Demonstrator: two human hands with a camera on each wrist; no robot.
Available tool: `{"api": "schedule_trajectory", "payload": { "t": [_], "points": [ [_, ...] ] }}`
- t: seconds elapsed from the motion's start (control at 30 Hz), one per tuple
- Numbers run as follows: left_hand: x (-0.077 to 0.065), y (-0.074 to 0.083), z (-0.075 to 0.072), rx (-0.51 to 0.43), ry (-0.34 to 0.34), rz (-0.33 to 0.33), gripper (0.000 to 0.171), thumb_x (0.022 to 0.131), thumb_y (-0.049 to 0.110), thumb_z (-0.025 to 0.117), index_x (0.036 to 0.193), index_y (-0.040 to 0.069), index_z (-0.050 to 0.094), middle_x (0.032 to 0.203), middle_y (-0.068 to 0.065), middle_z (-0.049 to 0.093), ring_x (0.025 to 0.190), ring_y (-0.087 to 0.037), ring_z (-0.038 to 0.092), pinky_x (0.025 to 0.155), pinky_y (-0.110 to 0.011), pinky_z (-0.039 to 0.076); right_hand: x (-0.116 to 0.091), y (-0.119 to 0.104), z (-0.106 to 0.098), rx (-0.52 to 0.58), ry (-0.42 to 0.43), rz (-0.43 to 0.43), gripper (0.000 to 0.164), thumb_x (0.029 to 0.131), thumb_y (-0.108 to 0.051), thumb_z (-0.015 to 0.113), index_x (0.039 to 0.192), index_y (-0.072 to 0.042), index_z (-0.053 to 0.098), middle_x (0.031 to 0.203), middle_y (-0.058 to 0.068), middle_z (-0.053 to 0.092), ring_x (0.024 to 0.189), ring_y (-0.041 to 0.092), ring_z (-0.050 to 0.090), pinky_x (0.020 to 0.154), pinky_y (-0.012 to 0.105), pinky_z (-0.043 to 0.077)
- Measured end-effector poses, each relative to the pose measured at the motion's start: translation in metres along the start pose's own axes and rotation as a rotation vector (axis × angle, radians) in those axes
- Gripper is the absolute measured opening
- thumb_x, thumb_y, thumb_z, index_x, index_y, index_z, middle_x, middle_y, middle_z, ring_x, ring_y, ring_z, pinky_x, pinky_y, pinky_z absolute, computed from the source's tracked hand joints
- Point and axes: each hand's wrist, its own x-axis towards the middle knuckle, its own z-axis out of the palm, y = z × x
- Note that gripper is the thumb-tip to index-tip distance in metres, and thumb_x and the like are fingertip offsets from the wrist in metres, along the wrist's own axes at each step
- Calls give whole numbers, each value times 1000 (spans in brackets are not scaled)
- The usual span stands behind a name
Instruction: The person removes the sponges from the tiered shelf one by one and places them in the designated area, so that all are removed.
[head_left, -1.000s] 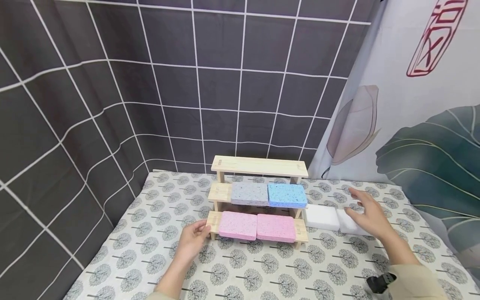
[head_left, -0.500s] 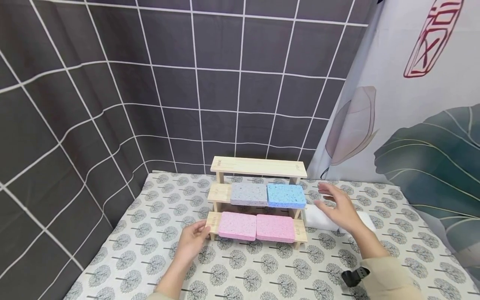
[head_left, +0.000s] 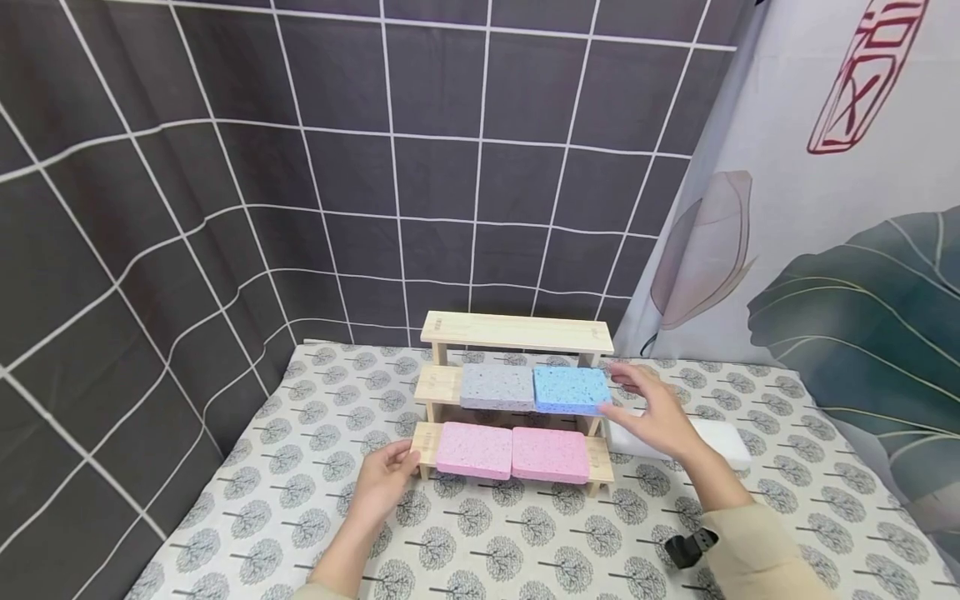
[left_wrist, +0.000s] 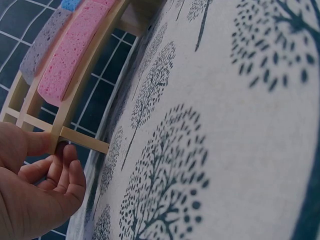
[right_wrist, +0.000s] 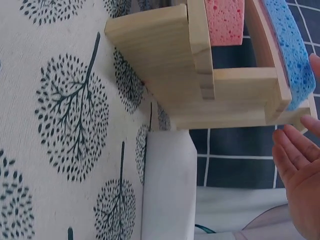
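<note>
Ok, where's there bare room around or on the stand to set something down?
On the wooden stand, the top shelf is bare. On the tablecloth, there's room left of the stand, beyond the left hand, and in front, between the forearms. Crowded: both lower tiers, mostly covered by sponges, and the right side, with the right hand and white blocks.

Two sponges [head_left: 474,451] low on the rack [head_left: 517,331], two higher behind — blocks [head_left: 722,442] right of it, curtain [head_left: 435,179] behind.

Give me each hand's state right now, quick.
Left hand: closed, pinching the left end of the bottom shelf of the wooden rack.
Right hand: open, at the right end of the blue sponge; firm grip cannot be told.
</note>
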Motion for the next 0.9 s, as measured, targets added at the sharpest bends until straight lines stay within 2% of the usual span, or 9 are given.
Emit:
{"api": "schedule_trajectory", "payload": {
  "t": [0.07,0.2,0.33,0.6,0.7,0.9],
  "points": [
    [0,0,0,-2,-2,1,37,98,6,62,130,-12,58,99,-12,68,87,-21,64,67,-24,56,1,-1,1,15,-11,10,66,86,-20,81,142,0,52,133,21,59,116,41,61,100,58,49],
    [0,0,0,-6,-7,1,37,98,6,62,130,-12,58,100,-12,68,88,-21,64,69,-24,57,4,-5,3,23,-28,20,69,86,-25,82,144,-5,52,137,21,58,118,42,59,100,61,48],
    [-1,0,1,-5,-4,2,38,98,7,63,130,-12,58,101,-12,68,88,-21,64,69,-24,57,8,-7,5,-14,-31,12,71,83,-29,84,144,-7,53,138,19,58,119,41,59,99,62,48],
    [-1,0,1,-1,-3,-2,38,98,8,63,130,-12,58,102,-12,68,88,-20,64,71,-24,57,10,-8,8,-103,-64,18,79,80,-38,86,144,-5,53,146,19,52,130,44,48,105,74,32],
    [-1,1,0,3,0,0,38,97,8,63,130,-11,58,102,-12,69,89,-20,65,71,-24,57,11,-8,7,-120,-60,18,80,79,-39,86,143,-4,53,144,21,53,128,46,50,105,74,33],
    [0,0,-1,-3,-2,2,38,97,7,63,131,-11,58,103,-13,69,89,-21,65,72,-25,58,10,-7,5,-97,-41,6,78,78,-36,88,142,-5,56,140,19,57,117,42,60,97,68,45]
  ]
}}
